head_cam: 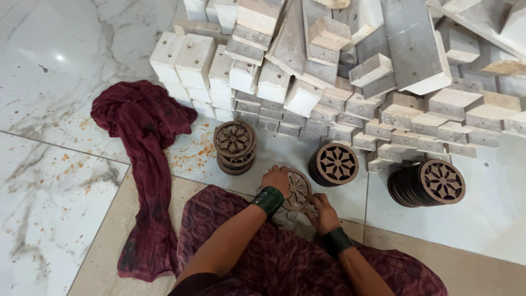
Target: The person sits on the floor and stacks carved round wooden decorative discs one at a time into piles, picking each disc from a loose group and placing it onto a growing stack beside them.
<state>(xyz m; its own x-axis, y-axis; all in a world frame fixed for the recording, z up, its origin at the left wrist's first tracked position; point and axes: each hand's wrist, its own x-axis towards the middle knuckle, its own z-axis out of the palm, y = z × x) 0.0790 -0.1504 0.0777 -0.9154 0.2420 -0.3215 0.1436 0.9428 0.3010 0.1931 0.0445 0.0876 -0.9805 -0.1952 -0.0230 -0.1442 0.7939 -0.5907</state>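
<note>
I hold a round wooden disc [297, 190], cut through with a flower pattern, low over the floor [49, 181] just in front of my knees. My left hand [277, 180] curls its fingers [269, 173] over the disc's upper left edge, closed against the rim. My right hand [321, 212] sits at the lower right edge, fingers [310, 208] pinched shut on the rim there. Green bangles [268, 199] sit on my left wrist and a dark band [336, 241] on my right.

Just beyond my left fingers stands a short stack of the same discs [234, 148], lying flat. Beyond my right fingers a second stack [333, 164] leans on its side, and further right of them a longer one [428, 183] lies the same way. Behind all three rises a heap of pale wooden blocks [339, 71]. Well to the left of my left fingers a dark red cloth [143, 164] trails over the marble floor, which is speckled with orange spots
</note>
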